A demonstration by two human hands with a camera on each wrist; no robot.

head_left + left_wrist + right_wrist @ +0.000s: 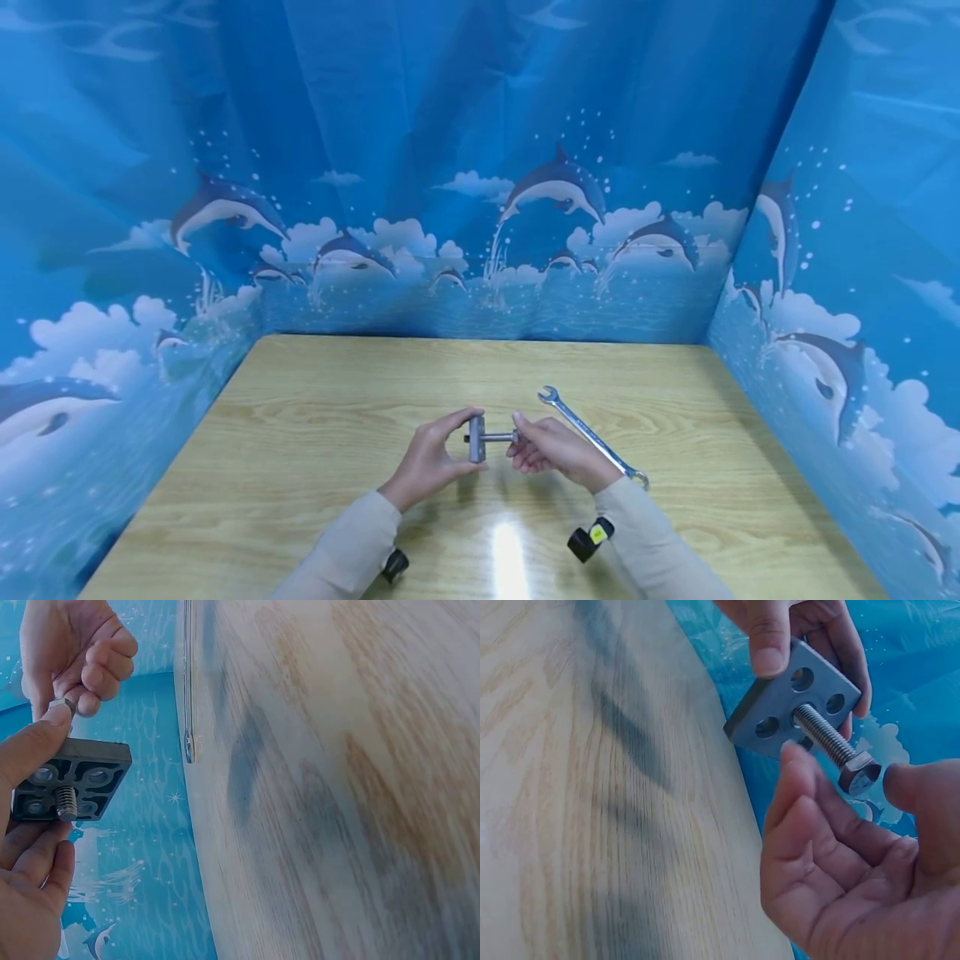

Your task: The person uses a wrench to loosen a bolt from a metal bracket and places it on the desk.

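Note:
My left hand (pixel 429 460) grips a square grey metal plate (pixel 769 705) by its edges, thumb on one side and fingers on the opposite side. The plate has several round holes near its corners. Through its middle passes a steel hex bolt (pixel 832 741), its threaded end showing beyond the ribbed face in the left wrist view. Around the bolt's head, my right hand (pixel 855 892) is loosely curved, with the thumb tip close beside the head and a gap on the finger side. Both hands hold these parts above the table.
A combination wrench (pixel 592 435) lies slanted on the wooden table (pixel 360 375), partly behind my right wrist. Blue curtains (pixel 420 167) printed with dolphins stand along the back and sides. Each sleeve has a dark device (pixel 581 543) at the wrist.

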